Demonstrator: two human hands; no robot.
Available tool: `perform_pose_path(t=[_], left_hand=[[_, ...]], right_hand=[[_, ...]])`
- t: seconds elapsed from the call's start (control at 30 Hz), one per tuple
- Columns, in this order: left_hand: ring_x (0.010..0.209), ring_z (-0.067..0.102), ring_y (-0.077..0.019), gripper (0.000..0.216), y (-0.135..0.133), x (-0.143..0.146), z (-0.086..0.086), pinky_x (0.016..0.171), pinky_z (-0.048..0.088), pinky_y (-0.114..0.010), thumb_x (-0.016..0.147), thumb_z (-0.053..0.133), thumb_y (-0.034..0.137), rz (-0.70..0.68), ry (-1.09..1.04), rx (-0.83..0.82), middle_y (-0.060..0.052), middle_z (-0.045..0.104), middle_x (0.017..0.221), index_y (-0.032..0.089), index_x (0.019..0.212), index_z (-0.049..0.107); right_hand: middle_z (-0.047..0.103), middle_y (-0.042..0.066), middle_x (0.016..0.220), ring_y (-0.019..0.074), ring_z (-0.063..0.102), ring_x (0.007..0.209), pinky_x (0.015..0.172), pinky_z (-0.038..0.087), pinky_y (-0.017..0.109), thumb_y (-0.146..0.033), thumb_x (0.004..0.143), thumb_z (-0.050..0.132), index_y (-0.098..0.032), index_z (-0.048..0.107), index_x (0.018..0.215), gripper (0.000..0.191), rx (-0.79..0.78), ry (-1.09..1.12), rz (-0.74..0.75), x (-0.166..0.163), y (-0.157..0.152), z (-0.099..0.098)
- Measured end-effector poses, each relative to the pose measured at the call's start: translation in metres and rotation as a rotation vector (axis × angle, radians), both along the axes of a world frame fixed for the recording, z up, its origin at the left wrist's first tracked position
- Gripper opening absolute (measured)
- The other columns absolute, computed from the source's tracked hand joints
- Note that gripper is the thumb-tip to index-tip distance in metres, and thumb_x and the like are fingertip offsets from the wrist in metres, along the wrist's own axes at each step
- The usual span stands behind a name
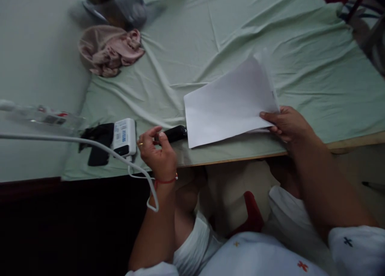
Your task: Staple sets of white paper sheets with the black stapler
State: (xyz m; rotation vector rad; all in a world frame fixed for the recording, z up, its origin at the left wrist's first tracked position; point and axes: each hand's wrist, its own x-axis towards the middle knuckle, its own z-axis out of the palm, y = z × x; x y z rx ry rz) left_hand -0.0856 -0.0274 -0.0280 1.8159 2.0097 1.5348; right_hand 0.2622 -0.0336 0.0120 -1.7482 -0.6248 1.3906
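Observation:
My right hand (285,125) pinches the right edge of a few white paper sheets (228,101) that lie on the table near its front edge. My left hand (156,149) has its fingers curled around the near end of a black stapler-like object (176,133), which touches the left edge of the sheets. A red thread circles my left wrist and a ring sits on one finger.
A pale green cloth (240,31) covers the table. A white power bank (124,136) with a white cable (60,139) lies left of my left hand, beside a black object (98,143). A pink crumpled cloth (110,49) sits at the back left.

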Motion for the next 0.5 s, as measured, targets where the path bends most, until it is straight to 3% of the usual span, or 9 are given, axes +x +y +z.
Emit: perform_pose_path(t=[0.1,0.17,0.3,0.5], left_hand=[[0.134,0.067,-0.0294,0.023,0.005,-0.007,-0.006,0.121,0.049,-0.05,0.099,0.06,0.022,-0.077,0.098,-0.049,-0.014,0.077,0.133,0.021,0.114,0.078],[0.144,0.062,-0.0299,0.026,0.008,-0.011,-0.012,0.129,0.042,-0.052,0.101,0.06,0.023,-0.118,0.101,-0.098,-0.014,0.075,0.142,0.022,0.118,0.079],[0.151,0.058,-0.0304,0.027,0.009,-0.014,-0.019,0.133,0.04,-0.054,0.101,0.062,0.025,-0.191,0.076,-0.154,-0.013,0.076,0.144,0.022,0.12,0.081],[0.152,0.06,-0.0299,0.028,0.007,-0.013,-0.016,0.133,0.04,-0.056,0.101,0.064,0.026,-0.255,0.051,-0.203,-0.012,0.078,0.141,0.023,0.122,0.082]], right_hand=[[0.051,-0.003,0.055,0.0022,0.035,0.038,0.029,0.023,0.012,-0.016,0.094,0.076,-0.017,0.06,0.067,0.031,0.09,0.032,0.036,0.005,0.0,-0.014],[0.05,-0.003,0.054,0.0034,0.036,0.039,0.029,0.023,0.013,-0.023,0.09,0.083,-0.019,0.06,0.066,0.033,0.132,0.03,0.075,0.007,0.0,-0.022],[0.047,-0.003,0.054,0.0049,0.037,0.04,0.03,0.024,0.015,-0.027,0.087,0.086,-0.021,0.058,0.066,0.036,0.154,-0.008,0.095,0.001,0.001,-0.023],[0.047,-0.003,0.053,0.0052,0.038,0.04,0.029,0.024,0.014,-0.023,0.088,0.082,-0.021,0.056,0.067,0.033,0.141,-0.026,0.029,-0.009,0.003,-0.014]])
